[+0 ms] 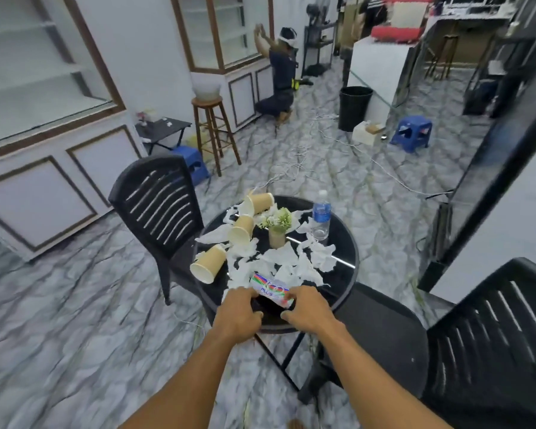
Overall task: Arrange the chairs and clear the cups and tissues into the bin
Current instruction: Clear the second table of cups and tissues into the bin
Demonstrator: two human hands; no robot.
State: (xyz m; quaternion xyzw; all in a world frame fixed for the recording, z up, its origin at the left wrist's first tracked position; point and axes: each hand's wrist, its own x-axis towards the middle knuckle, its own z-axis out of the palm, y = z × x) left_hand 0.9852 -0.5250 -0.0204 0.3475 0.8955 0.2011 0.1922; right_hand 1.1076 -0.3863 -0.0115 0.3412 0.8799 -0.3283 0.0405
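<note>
Taking the round black glass table (pixel 342 239) as the clock face, with 6 nearest the person, both hands meet at its 6 o'clock edge on a colourful plastic tissue packet (pixel 271 287) printed "PLUS". The left hand (pixel 240 311) lies knuckles-up on the packet's left end, its fingers bent and close together; the fingertips are hidden under the hand. The right hand (pixel 310 308) takes the right end, fingers curled against the wrapper and thumb tucked below, so the packet is pinched between the two hands. Crumpled white tissues (pixel 291 261) are strewn from the centre toward 6 and 9 o'clock. Three tan paper cups (pixel 206 264) lie on their sides from 8 round to 11 o'clock, the nearest jutting over the rim. A small vase of white flowers (pixel 277 227) stands near the centre, and a clear water bottle with a blue label (pixel 321 216) stands upright at 1 o'clock. One black slatted plastic chair (pixel 158 209) stands at 10 o'clock, a second black slatted chair (pixel 492 335) at 4 o'clock. The black plastic bin (pixel 353 108) stands well beyond the table, toward 1 o'clock.
</note>
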